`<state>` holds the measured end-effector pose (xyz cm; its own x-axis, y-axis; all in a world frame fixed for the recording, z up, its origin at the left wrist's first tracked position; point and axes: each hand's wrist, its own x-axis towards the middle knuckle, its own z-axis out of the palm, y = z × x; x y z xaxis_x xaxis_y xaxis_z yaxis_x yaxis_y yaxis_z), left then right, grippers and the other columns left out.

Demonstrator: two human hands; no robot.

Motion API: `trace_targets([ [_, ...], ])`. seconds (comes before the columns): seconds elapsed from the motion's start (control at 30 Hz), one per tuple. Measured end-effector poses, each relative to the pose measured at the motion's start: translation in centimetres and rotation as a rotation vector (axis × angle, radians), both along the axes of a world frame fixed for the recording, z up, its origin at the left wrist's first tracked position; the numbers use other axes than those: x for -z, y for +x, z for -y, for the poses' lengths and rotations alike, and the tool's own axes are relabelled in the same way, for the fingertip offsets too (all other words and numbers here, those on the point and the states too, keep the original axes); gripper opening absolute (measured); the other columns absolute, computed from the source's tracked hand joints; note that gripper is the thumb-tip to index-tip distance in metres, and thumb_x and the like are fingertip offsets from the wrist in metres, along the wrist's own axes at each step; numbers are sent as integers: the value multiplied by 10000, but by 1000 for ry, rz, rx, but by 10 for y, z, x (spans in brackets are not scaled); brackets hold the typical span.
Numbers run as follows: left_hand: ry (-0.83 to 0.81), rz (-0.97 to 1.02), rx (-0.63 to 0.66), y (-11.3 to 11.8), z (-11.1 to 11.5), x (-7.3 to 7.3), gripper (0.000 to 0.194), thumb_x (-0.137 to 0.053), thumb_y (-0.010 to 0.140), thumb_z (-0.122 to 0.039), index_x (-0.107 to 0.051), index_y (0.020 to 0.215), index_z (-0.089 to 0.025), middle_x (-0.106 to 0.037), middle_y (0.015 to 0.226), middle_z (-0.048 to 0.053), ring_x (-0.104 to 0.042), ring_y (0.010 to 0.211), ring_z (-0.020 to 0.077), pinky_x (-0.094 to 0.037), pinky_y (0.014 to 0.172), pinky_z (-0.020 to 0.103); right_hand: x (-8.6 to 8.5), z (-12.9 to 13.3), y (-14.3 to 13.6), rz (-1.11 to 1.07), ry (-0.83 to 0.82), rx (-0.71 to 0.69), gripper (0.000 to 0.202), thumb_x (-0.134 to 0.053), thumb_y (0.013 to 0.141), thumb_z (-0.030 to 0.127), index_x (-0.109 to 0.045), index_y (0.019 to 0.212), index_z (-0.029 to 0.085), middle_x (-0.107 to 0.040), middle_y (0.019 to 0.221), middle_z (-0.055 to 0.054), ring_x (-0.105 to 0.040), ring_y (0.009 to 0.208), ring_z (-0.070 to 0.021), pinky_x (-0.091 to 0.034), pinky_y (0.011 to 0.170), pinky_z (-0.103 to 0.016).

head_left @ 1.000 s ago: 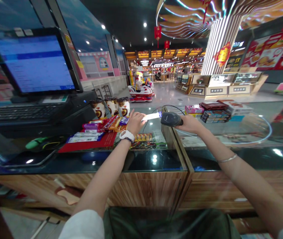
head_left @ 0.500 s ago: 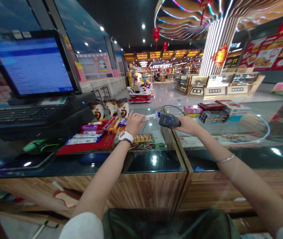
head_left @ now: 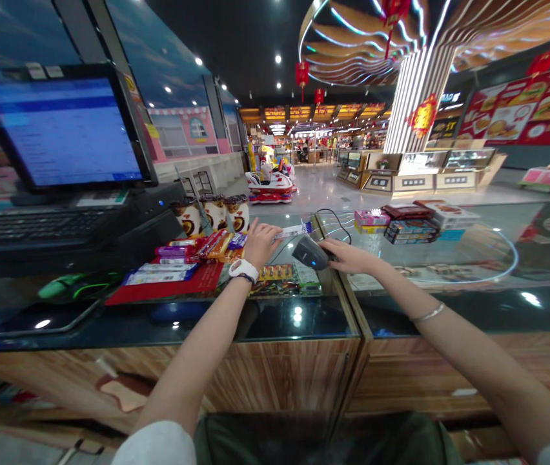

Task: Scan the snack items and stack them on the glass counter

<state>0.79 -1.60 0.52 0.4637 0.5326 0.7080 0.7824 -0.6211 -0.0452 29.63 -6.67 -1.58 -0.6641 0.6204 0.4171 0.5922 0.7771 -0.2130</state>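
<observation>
Item: barcode scanner (head_left: 310, 252). Held in my right hand (head_left: 347, 256), fingers wrapped round its handle. A second ago it was raised level, its window facing the packet; now it is tipped nose-down, touching or almost touching the glass counter (head_left: 299, 323) near the seam between the two cases. I judge that reading finished and the scanner on its way to rest.

Item: slim white packet (head_left: 294, 229). Pinched at one end by the fingertips of my left hand (head_left: 261, 241), its far end toward the scanner's cable (head_left: 326, 214). It is held just above the glass, towards the far edge of the counter, much where it was.

Item: snack bars (head_left: 217, 244). Heaped just left of my left hand, beside a red mat (head_left: 173, 284).

Item: three cups (head_left: 214, 213). In a row behind the bars.

Item: till screen (head_left: 62, 129). Far left, above a keyboard (head_left: 37, 225).

Item: stacked boxes (head_left: 410, 223). Right part of the counter, far edge.
</observation>
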Motion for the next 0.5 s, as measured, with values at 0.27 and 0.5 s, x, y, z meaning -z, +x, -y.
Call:
trace_targets([
  [0.27,-4,-12,13,3,3,-1,185,-627,905,-262,-689,1079,-265,-752,1127,24,-634,1077,239,-263,1221,554,10,-3,-8,63,-16,-37,573,-583,839,94,-510,1400,179,-625,1310,-160,-607,1215,-274,-486,1046,-478],
  [0.5,-10,-32,10,4,2,0,196,-615,911,-257,-686,1094,-262,-750,1136,24,-630,1078,233,-243,1231,545,10,-2,-12,129,-9,-39,582,-557,865,97,-497,1439,167,-610,1366,-168,-597,1248,-267,-465,1078,-459],
])
